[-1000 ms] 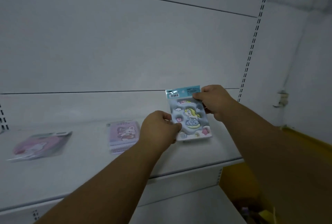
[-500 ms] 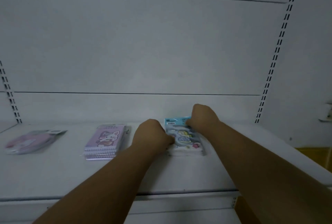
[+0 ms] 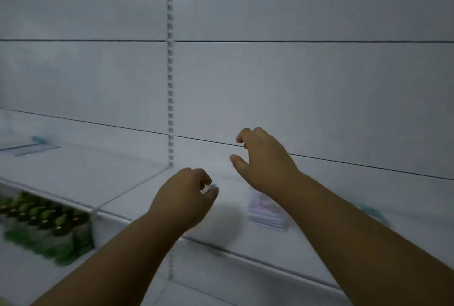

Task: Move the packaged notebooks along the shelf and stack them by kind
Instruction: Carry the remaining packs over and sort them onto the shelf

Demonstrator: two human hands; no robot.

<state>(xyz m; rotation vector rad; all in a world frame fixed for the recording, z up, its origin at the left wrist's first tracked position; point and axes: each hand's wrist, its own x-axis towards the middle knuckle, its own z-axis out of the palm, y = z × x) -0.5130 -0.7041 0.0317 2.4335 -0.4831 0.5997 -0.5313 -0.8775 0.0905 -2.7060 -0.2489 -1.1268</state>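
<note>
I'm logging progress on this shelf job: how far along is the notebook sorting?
Done: one lilac notebook stack lies flat on the shelf. In hand: nothing; the left hand and right hand hover empty. Left: a blurred packet lies far left, and a teal one shows past the right forearm.

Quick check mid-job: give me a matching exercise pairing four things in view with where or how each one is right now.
Things:
1. left hand
2. right hand
3. purple notebooks
4. green packs

States:
A. on the lower shelf, far left
B. fingers spread, empty
C. loosely curled, above the shelf edge
D. stacked on the shelf under the right forearm

Pairs: 1-C, 2-B, 3-D, 4-A
</note>
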